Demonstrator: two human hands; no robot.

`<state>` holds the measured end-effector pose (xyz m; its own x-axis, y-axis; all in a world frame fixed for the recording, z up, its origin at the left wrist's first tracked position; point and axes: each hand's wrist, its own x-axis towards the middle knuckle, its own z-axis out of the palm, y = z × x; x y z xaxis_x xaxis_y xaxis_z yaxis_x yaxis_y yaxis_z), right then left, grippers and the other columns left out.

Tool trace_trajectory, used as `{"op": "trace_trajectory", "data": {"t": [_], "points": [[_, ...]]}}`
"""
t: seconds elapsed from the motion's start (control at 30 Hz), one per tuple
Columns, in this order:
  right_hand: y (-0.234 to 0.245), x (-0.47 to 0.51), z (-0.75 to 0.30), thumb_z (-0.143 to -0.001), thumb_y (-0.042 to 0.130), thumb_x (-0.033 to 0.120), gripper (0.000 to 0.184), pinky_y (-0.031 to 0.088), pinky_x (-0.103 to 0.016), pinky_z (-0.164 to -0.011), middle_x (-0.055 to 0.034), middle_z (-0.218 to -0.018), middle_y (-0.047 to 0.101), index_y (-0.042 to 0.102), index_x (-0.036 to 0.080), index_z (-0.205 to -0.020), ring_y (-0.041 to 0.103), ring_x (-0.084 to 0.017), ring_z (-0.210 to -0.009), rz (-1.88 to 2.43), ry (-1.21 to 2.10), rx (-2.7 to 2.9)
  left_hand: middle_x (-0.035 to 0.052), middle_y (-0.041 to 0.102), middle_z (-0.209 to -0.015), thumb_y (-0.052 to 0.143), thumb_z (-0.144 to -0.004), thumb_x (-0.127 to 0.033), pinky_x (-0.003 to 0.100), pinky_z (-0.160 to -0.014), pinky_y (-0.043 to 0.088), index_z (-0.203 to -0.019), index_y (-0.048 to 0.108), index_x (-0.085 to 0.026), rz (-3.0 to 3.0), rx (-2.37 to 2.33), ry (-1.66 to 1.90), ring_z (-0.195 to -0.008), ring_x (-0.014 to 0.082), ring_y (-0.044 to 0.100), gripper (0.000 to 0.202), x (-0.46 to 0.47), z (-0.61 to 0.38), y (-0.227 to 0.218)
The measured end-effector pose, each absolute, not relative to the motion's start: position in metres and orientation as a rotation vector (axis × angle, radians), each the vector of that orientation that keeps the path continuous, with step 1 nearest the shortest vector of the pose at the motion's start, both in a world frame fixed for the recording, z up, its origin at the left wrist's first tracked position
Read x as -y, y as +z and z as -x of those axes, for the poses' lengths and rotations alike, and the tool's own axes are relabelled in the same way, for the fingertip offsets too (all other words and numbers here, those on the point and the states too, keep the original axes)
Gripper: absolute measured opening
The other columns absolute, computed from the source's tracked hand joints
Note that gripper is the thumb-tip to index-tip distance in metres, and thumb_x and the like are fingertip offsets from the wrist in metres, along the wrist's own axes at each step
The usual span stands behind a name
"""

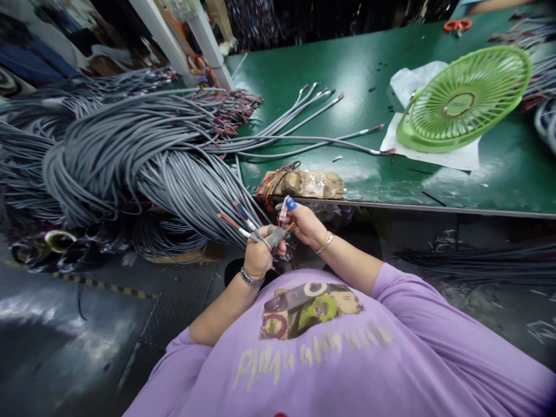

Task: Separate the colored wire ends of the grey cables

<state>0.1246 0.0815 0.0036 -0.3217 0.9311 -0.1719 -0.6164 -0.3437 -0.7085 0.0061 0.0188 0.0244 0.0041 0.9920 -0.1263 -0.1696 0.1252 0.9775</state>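
My left hand (259, 255) is closed around grey cables (245, 233) whose stripped ends fan out in orange, red and blue wires. Grey wrapping covers some of its fingers. Close beside it, my right hand (307, 227) pinches a small white piece with red marks (284, 212), with thin coloured wires running below it. A blue cover (291, 203) sits on the right thumb. Both hands are in front of the table edge, above my lap. Exactly how the wires meet the white piece is too small to tell.
A large heap of grey cables (130, 145) lies on the left. On the green table (330, 75) are a taped wooden block (317, 184), loose cable ends, a green fan (464, 101) on white paper, and red-handled scissors (457, 25) farther back.
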Motion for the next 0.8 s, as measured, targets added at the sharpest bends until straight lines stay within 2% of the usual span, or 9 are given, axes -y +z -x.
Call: {"op": "trace_trajectory", "data": {"t": [0.13, 0.3, 0.6, 0.8], "points": [[0.0, -0.081, -0.119, -0.06, 0.075, 0.068, 0.056, 0.026, -0.023, -0.047, 0.0053, -0.052, 0.046, 0.051, 0.018, -0.06, 0.033, -0.007, -0.048, 0.837, 1.625, 0.724, -0.0013, 0.059, -0.046, 0.074, -0.07, -0.039, 0.018, -0.037, 0.042, -0.056, 0.062, -0.016, -0.988, -1.153, 1.172, -0.036, 0.0074, 0.05, 0.03, -0.02, -0.006, 0.023], [-0.008, -0.081, -0.115, -0.067, 0.065, 0.075, 0.058, 0.028, -0.024, -0.049, 0.0046, -0.052, 0.047, 0.049, 0.019, -0.062, 0.037, -0.008, -0.049, 0.852, 1.488, 0.709, -0.0019, 0.059, -0.045, 0.075, -0.069, -0.039, 0.018, -0.037, 0.043, -0.058, 0.063, -0.015, -0.959, -1.16, 1.174, -0.036, 0.0073, 0.05, 0.029, -0.021, -0.006, 0.022], [0.009, -0.084, -0.116, -0.074, 0.061, 0.074, 0.056, 0.044, -0.024, -0.052, -0.0009, -0.064, 0.062, 0.059, 0.017, -0.072, 0.052, -0.01, -0.054, 0.746, 1.999, 0.411, -0.0019, 0.059, -0.046, 0.076, -0.067, -0.043, 0.018, -0.037, 0.042, -0.058, 0.061, -0.016, -0.963, -1.186, 1.17, -0.037, 0.0073, 0.05, 0.033, -0.022, -0.007, 0.02], [0.013, -0.085, -0.114, -0.074, 0.065, 0.07, 0.053, 0.041, -0.022, -0.048, 0.0011, -0.06, 0.059, 0.059, 0.017, -0.072, 0.048, -0.008, -0.048, 0.735, 1.995, 0.336, -0.0021, 0.058, -0.045, 0.076, -0.066, -0.044, 0.018, -0.037, 0.042, -0.058, 0.059, -0.016, -0.971, -1.201, 1.156, -0.037, 0.0073, 0.049, 0.033, -0.021, -0.006, 0.018]]}}
